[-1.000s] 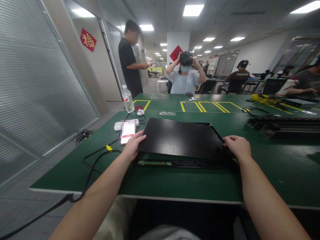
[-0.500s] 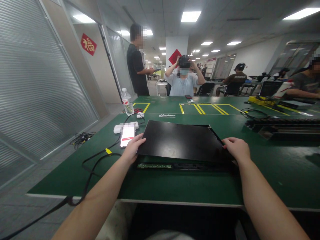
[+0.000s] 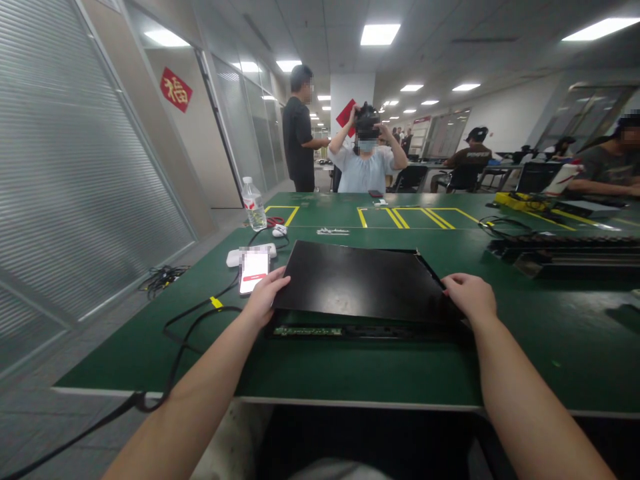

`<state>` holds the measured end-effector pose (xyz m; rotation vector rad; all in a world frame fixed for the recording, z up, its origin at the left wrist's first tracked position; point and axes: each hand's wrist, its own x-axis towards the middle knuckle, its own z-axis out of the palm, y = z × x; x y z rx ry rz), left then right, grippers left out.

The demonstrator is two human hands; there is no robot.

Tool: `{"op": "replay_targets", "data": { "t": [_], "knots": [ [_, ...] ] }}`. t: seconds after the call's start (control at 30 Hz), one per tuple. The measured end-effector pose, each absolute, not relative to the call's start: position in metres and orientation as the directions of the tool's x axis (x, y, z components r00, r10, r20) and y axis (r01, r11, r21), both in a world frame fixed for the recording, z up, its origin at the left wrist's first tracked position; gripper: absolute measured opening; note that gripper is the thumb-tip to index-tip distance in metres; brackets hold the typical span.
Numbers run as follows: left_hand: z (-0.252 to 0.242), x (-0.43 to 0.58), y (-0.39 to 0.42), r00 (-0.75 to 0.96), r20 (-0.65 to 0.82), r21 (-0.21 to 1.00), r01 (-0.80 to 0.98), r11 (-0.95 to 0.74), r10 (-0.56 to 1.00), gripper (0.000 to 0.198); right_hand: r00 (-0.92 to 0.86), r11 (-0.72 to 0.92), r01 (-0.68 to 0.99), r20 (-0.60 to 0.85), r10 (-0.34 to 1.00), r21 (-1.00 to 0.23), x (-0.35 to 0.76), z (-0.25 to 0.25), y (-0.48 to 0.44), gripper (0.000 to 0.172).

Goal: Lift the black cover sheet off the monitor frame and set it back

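Note:
A flat, dark, slightly glossy panel (image 3: 355, 280) lies tilted over a black frame (image 3: 400, 331), its near edge raised above the frame's front strip. Along that strip a green circuit board (image 3: 307, 331) shows at the left. My left hand (image 3: 266, 293) grips the panel's left edge, thumb on top and the other fingers partly hidden underneath. At the opposite side my right hand (image 3: 470, 297) is closed, its fingertips pinching the panel's right edge close to the frame. Most of the frame is hidden beneath the panel.
Left of the panel lie a lit phone (image 3: 254, 272), a white case (image 3: 235, 256) and a black cable (image 3: 185, 323). A water bottle (image 3: 254, 205) stands farther back. Black metal rails (image 3: 565, 257) occupy the right side. A person (image 3: 367, 163) sits opposite, hands at a headset.
My hands and the panel stay almost in place. In the background, the standing person has moved right, closer to the seated person.

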<state>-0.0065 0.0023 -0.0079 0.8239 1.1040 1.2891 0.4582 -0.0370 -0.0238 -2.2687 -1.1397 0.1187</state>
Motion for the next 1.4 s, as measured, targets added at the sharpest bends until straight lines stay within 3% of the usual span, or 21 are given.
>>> {"op": "replay_targets", "data": {
  "t": [1.0, 1.4],
  "knots": [
    [-0.001, -0.001, -0.002, -0.067, -0.170, 0.942, -0.305, 0.142, 0.983, 0.037, 0.642, -0.457, 0.672, 0.151, 0.751, -0.583, 0.462, -0.029, -0.035, 0.030],
    [-0.006, -0.003, 0.000, -0.077, -0.157, 0.945, -0.302, 0.127, 0.985, 0.041, 0.617, -0.511, 0.746, 0.154, 0.771, -0.427, 0.451, -0.016, -0.039, 0.041]
  ]
}}
